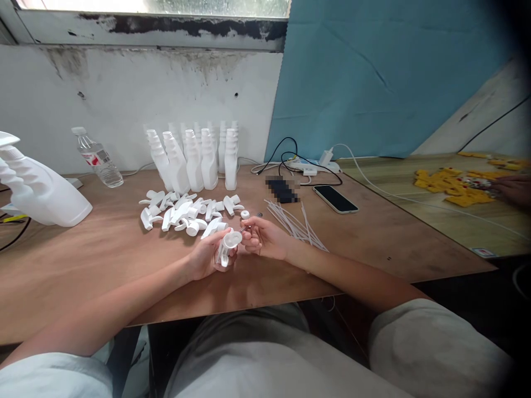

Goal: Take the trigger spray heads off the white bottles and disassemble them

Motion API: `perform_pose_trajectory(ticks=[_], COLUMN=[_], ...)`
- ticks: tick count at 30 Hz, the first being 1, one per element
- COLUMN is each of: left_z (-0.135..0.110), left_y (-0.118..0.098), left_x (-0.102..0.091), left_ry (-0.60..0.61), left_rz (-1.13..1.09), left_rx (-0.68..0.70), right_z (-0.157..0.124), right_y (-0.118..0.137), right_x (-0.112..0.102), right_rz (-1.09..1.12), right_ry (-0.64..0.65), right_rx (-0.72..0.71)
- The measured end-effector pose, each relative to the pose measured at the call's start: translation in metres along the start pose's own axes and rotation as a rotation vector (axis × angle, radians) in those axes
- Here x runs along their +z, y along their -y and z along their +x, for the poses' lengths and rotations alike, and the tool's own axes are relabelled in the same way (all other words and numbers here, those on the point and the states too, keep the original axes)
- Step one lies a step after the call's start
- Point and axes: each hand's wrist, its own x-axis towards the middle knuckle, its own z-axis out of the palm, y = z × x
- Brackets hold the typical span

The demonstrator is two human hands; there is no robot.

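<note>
My left hand (203,258) is wrapped round a white trigger spray head (225,250), its round cap opening turned up toward me. Close beside that opening, my right hand (267,237) has its fingers pinched together on a thin, dark, small thing that I cannot make out. Just beyond my fingers lie a small white ring (245,214) and a small dark round piece (259,214). A loose pile of white trigger spray heads (182,213) spreads over the table behind my left hand. Several thin white tubes (290,221) lie behind my right wrist.
White bottles (193,160) without heads stand by the wall. A large white spray bottle (45,188) and a clear water bottle (97,157) are at left. A phone (335,199), a power strip (309,164) and cables lie at right. Another person's hand (514,188) touches yellow pieces (440,182).
</note>
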Motion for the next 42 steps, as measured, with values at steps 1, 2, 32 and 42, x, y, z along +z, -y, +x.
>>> perform_pose_trajectory(ticks=[1,2,32,42], left_z=[0.000,0.000,-0.002,-0.020], left_y=[0.000,0.000,0.001,-0.066], left_x=[0.000,0.000,0.002,-0.013], left_ry=[-0.006,-0.007,0.017,-0.142], left_rz=[-0.004,-0.012,0.005,0.341], left_rx=[0.001,0.005,0.030,0.549], right_z=[0.001,0.002,0.021,-0.011], right_y=[0.004,0.008,0.042,0.058], right_x=[-0.003,-0.006,-0.058,-0.058], right_rz=[0.056,0.101,-0.832,-1.983], right_ry=[0.010,0.010,-0.587,-0.396], right_rx=[-0.008,-0.038,-0.705,-0.590])
